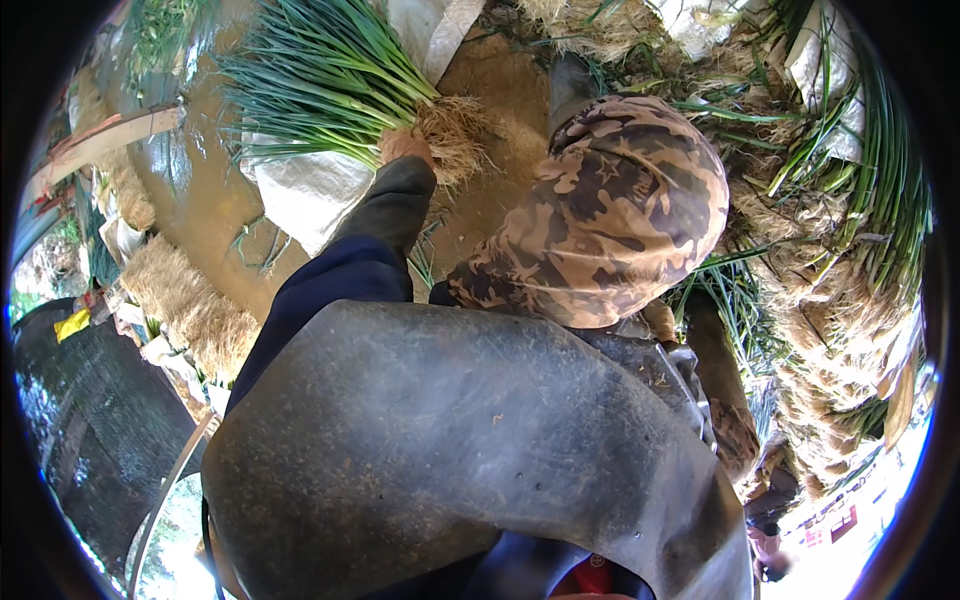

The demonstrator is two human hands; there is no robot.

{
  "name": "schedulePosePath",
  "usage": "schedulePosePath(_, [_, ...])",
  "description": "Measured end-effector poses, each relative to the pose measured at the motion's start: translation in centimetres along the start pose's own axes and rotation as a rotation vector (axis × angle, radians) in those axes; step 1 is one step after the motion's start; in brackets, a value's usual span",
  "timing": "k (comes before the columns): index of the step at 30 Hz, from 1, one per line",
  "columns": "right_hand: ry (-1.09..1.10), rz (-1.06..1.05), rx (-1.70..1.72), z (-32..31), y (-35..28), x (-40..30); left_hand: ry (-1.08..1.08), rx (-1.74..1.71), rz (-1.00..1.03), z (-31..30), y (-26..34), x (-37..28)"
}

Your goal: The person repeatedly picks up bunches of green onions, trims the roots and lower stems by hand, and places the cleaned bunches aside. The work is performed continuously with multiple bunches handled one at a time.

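Observation:
My left hand (405,144) is closed around the lower stalks of a large bunch of green onions (337,82), just beside their root end. Their pale, stringy roots (454,139) spread to the right of the hand, and the green leaves fan out to the upper left. A white woven sack (307,191) lies beneath part of the bunch. The arm wears a dark oversleeve (394,199) over navy cloth. A black rubber apron (450,427) covers the front of my body. My right hand is out of view.
A bulge of camouflage clothing (622,202) is close at the right front. Beyond it lie heaped green onions (892,172) with matted roots (817,330). On the left are rows of rooted bunches (187,300), a wooden plank (112,142), dark sheeting (97,420) and wet brown ground (202,217).

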State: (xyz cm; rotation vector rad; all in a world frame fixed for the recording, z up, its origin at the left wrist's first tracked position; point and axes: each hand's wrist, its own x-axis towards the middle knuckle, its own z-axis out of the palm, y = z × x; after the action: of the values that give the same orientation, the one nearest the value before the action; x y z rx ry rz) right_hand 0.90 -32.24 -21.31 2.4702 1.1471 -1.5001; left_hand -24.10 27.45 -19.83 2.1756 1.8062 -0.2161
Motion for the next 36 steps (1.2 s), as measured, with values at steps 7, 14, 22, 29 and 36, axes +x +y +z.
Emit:
schedulePosePath(7, [-0.052,0.213,0.081,1.6,0.6,3.1,-0.030,0.101,0.374,0.3,-1.3,1.7])
schedulePosePath(14, [0.028,0.189,0.090,0.1,-1.9,2.7,-0.335,-1.017,-0.262,4.1,-3.4,7.7])
schedulePosePath(22, [0.074,0.167,0.091,-0.9,-2.4,3.4,-0.926,-0.795,0.178,6.6,-3.2,1.8])
schedulePosePath(29, [0.091,0.139,0.079,-2.0,-2.8,4.5,-1.063,0.383,0.983,9.9,0.4,-5.3])
schedulePosePath(36, [0.093,0.112,0.052,-4.0,-3.3,5.8,-1.069,0.065,0.368,4.1,-1.7,1.2])
